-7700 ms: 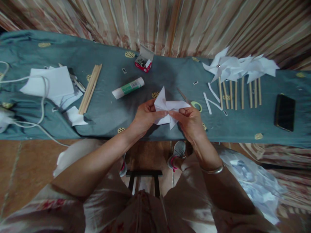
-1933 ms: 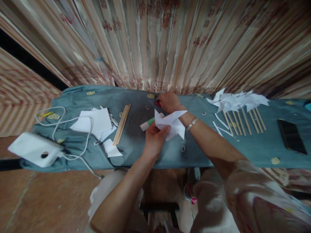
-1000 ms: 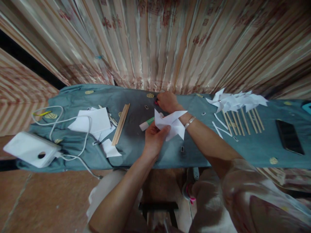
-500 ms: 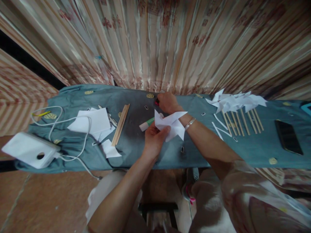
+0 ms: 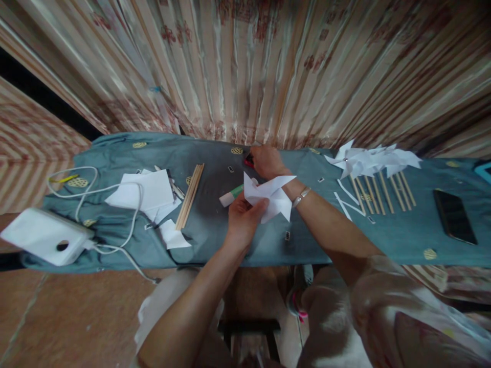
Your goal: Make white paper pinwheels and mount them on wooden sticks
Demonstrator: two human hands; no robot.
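A white paper pinwheel (image 5: 274,199) with folded, pointed blades is pinched by my left hand (image 5: 245,212), thumb on its front. Behind that hand, a green and white tube (image 5: 232,195) lies partly covered on the cloth. My right hand (image 5: 267,161) is closed at the far edge of the table, its fingers curled down by a small red and black object (image 5: 249,160). Most of that object is hidden under the fingers, so I cannot make out its kind. The right wrist, wearing a silver bracelet (image 5: 301,196), passes just behind the pinwheel.
Several wooden sticks (image 5: 191,197) lie left of centre beside white paper sheets (image 5: 148,190). Finished pinwheels on sticks (image 5: 376,161) lie in a row at right, near paper strips (image 5: 349,204) and a phone (image 5: 455,216). A white power bank (image 5: 46,236) with cable sits far left. A curtain (image 5: 245,76) hangs behind.
My right hand has shifted very slightly to the right at the far edge. The left hand and the pinwheel have stayed practically still.
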